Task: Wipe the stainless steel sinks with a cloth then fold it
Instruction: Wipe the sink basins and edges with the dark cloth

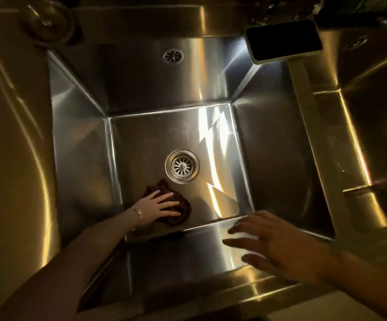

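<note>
— Nearest the rim: right hand (278, 246)?
— Hovering, fingers spread, empty.
— Lower down?
— Left hand (157, 205) flat on cloth (178, 210), fingers splayed, pressing it to sink (213, 140) floor; drain (182, 166) lies just beyond the fingertips.

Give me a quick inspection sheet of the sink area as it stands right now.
Surface: steel sink, deep square basin, glare on its floor.
Job's things: dark cloth bunched on the floor near the drain.
Clutter: phone on the back right rim.
Grippers: left hand flat on the cloth; right hand open, empty, above the front edge.
Cables: nothing seen.
Surroundings: overflow vent on the back wall; second basin at right, dim.
</note>
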`<control>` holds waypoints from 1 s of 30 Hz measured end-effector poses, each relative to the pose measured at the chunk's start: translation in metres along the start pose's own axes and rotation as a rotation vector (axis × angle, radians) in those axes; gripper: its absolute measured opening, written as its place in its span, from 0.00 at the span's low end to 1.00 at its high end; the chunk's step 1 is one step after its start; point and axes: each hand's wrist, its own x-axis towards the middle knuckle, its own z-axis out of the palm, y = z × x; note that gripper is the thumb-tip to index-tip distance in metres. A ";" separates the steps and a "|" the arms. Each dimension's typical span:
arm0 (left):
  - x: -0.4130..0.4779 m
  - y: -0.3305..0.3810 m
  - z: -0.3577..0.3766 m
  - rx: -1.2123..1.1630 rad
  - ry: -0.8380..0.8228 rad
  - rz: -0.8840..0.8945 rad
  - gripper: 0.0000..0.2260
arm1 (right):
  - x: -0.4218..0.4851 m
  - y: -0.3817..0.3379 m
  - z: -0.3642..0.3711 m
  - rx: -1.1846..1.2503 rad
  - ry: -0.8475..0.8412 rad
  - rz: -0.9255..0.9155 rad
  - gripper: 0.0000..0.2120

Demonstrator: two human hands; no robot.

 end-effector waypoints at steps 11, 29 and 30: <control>0.071 0.043 -0.058 0.047 0.150 0.087 0.31 | 0.013 -0.051 0.026 0.095 -0.106 0.190 0.21; 0.068 -0.100 -0.083 -0.847 0.602 -1.120 0.29 | 0.019 -0.046 0.026 0.215 -0.165 0.230 0.19; 0.078 -0.114 -0.093 -0.844 0.618 -1.096 0.29 | 0.021 -0.046 0.027 0.199 -0.180 0.247 0.18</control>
